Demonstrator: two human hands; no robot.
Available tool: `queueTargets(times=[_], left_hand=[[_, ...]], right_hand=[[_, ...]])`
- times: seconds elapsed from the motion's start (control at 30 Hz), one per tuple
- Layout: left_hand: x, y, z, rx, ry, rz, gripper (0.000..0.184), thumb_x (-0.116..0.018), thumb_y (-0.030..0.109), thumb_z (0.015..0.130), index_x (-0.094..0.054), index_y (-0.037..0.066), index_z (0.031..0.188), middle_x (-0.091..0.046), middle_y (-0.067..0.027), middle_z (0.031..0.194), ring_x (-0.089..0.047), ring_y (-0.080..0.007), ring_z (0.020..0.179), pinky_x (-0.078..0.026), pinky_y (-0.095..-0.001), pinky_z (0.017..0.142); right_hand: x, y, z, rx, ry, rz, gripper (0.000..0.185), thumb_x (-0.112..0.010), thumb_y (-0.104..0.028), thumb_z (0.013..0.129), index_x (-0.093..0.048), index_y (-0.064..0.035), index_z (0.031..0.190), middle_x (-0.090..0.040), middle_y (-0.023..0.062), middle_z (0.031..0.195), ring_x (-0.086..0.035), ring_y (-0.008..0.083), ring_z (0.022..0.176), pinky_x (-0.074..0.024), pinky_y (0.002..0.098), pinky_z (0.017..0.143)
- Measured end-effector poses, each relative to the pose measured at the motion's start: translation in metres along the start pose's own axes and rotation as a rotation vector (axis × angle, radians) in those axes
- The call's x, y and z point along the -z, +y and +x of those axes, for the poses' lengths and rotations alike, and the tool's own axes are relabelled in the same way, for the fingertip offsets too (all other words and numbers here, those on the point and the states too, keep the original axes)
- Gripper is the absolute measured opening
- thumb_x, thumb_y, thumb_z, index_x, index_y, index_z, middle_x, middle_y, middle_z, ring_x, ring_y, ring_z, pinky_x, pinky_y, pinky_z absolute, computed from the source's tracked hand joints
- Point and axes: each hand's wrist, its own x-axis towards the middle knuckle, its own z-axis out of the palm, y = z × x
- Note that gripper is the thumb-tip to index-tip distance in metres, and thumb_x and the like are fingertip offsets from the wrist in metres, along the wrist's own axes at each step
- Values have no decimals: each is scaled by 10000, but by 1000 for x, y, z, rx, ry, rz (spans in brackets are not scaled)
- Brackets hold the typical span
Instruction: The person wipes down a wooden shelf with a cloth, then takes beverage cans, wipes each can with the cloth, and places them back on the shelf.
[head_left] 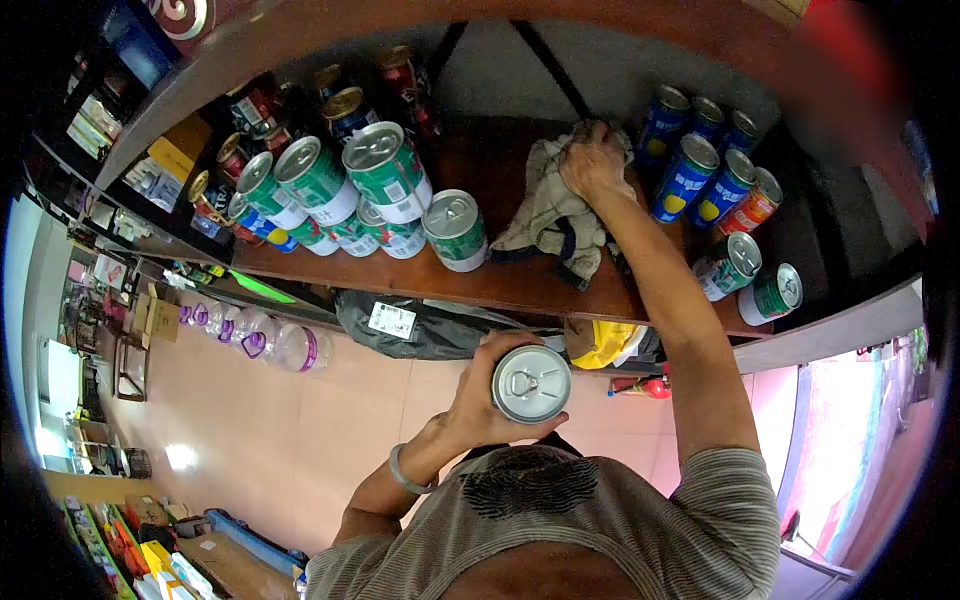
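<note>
My left hand (pixel 478 405) is wrapped round a drink can (pixel 532 384) in front of my chest. The can's silver lid and pull tab face up toward me. Farther off, my right hand (pixel 594 165) presses down on a crumpled checked cloth (pixel 548 200) on the brown wooden shelf (pixel 450 277), its fingertips partly lost in the folds. Left of the cloth stand several green and white cans (pixel 386 175), some stacked on others. To its right are several blue cans (pixel 686 178), an orange can (pixel 752 203) and two green and white cans (pixel 768 296).
Darker cans (pixel 350 112) stand deeper on the shelf at left. Below the shelf lie a black plastic bag (pixel 440 330) and a yellow bag (pixel 603 342). Clear plastic bottles (pixel 290 345) stand on the tiled floor (pixel 340 430). Goods and boxes (pixel 150 560) are at lower left.
</note>
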Motion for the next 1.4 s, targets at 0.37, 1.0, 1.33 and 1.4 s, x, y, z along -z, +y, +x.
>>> queueTargets(times=[0.37, 1.0, 1.33, 1.4], left_hand=[[21, -9, -16, 79, 4, -80, 879, -870, 220, 571, -322, -18, 1216, -519, -156, 1075, -553, -224, 986, -454, -337, 847], [19, -30, -8, 124, -82, -210, 854, -860, 243, 568, -350, 6, 1210, -499, -152, 1089, -546, -253, 1008, -443, -352, 867], [26, -51, -1, 146, -107, -123, 865, -863, 283, 549, -361, 20, 1203, -495, -180, 1093, -520, -318, 1001, -434, -396, 857], [27, -55, 3, 164, -134, -76, 864, -862, 281, 551, -358, 22, 1203, -493, -185, 1101, -511, -328, 1010, -426, -408, 861]], right_hand=[[58, 16, 10, -88, -279, 307, 390, -449, -319, 862, -638, -33, 1048, -573, 282, 1053, -557, 370, 1002, -452, 465, 861], [143, 0, -80, 85, -201, 269, 785, -629, -600, 694, -516, -27, 1218, -339, 317, 1340, -285, 463, 1268, -279, 518, 1031], [41, -35, 1, 681, -422, 335, 656, -636, -357, 754, -429, -112, 1327, -280, 201, 1423, -221, 373, 1331, -235, 472, 1088], [27, -47, 29, 757, -444, 366, 619, -626, -334, 762, -451, -103, 1309, -313, 181, 1413, -253, 350, 1323, -245, 453, 1087]])
